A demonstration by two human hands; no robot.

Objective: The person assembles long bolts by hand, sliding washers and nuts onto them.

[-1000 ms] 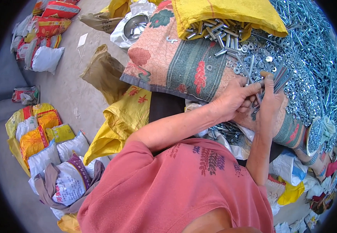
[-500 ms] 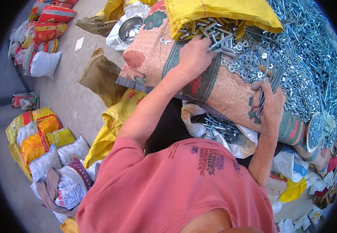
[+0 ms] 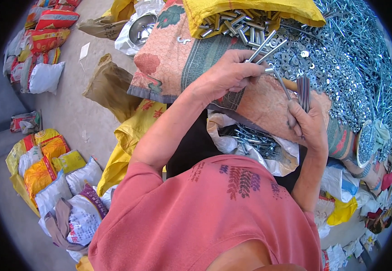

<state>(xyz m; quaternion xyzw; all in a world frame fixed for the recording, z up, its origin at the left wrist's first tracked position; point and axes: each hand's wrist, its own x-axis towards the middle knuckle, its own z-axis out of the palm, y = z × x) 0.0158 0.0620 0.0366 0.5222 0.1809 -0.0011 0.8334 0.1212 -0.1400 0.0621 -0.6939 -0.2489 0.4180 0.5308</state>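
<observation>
My left hand is closed around a few slender shiny metal pieces, tubes or rods, that point up and right. A short silver sleeve shows at its fingertips. In my right hand is an upright bundle of thin metal rods. From its thumb side a single rod slants toward the sleeve; whether the two touch I cannot tell. Beyond my left hand, loose metal sleeves spill from a yellow woven sack. Washers lie just past both hands.
A flowered cloth cushion lies under my hands. Long bolts are heaped at the right. Below the cushion sits an open white sack with bolts. A metal bowl stands far left; filled bags line the left floor.
My left hand has drawn back from the sleeve pile toward my right hand, bringing metal pieces. The right hand's bundle has turned more upright, and its single rod now slants left.
</observation>
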